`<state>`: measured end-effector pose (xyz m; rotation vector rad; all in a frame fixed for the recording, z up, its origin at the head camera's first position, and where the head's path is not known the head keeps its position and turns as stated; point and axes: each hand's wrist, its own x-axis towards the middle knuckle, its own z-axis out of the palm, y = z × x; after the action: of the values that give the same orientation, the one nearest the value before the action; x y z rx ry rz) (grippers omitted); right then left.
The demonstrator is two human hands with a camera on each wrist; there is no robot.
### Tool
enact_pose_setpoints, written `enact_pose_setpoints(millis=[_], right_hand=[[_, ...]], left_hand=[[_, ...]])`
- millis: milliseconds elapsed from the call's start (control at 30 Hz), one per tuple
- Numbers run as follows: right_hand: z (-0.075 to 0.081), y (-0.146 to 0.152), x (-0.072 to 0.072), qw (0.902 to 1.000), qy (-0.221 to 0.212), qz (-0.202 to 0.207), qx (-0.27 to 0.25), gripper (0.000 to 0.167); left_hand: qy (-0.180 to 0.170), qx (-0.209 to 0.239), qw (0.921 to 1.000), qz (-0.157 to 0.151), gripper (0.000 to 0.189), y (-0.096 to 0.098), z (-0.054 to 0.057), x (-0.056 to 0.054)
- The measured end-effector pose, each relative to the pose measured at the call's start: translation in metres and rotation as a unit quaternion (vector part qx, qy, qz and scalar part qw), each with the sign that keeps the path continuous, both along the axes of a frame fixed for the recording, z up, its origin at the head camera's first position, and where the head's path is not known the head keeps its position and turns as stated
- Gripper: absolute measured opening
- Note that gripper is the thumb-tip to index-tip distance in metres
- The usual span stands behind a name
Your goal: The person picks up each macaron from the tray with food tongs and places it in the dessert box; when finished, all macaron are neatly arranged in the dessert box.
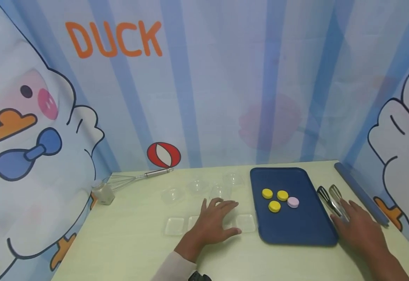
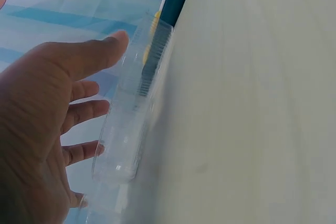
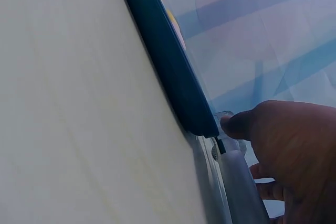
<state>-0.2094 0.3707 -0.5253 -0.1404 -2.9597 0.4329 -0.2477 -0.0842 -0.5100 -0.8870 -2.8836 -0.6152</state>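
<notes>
Tray [image 1: 304,228] between both hands [image 1: 212,221] [image 1: 361,232]

Clear boxes [image 1: 245,223] partly hidden by left hand [image 1: 212,225], utensils [image 1: 332,205] by right hand [image 1: 360,230], sleeve [image 1: 177,267] cut off below

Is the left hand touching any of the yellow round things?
No, the left hand is by the clear containers, while the yellow round things lie on the blue tray.

Orange capitals "DUCK" [image 1: 110,39], on the blue-striped backdrop [image 1: 222,78], upper left, head view
</notes>
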Motion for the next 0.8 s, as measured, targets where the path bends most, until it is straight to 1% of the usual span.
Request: enact_pose_setpoints(millis=[100,233,300,567,667,800], right_hand=[[-0.001,0.002,0.002,0.9999,-0.009,-0.001,-0.011,0.068],[-0.002,0.006,0.004,0.9986,-0.042,-0.004,-0.030,0.072],[-0.003,0.007,0.005,0.9983,-0.047,-0.005,-0.033,0.071],[-0.003,0.007,0.002,0.9984,-0.037,0.004,-0.042,0.068],[-0.003,0.006,0.000,0.9986,-0.025,0.011,-0.045,0.067],[-0.003,0.006,0.000,0.9986,-0.015,0.017,-0.048,0.065]], left_hand=[[0.003,0.002,1.0000,-0.008,0.074,0.003,-0.002,-0.001],[0.014,0.000,0.9999,-0.010,0.071,0.005,-0.005,-0.002],[0.018,-0.001,0.9998,-0.011,0.070,0.005,-0.006,-0.002],[0.025,-0.008,0.9996,-0.011,0.063,0.005,-0.008,-0.003],[0.031,-0.012,0.9994,-0.011,0.061,0.004,-0.011,-0.003],[0.038,-0.013,0.9991,-0.012,0.061,0.004,-0.010,-0.003]])
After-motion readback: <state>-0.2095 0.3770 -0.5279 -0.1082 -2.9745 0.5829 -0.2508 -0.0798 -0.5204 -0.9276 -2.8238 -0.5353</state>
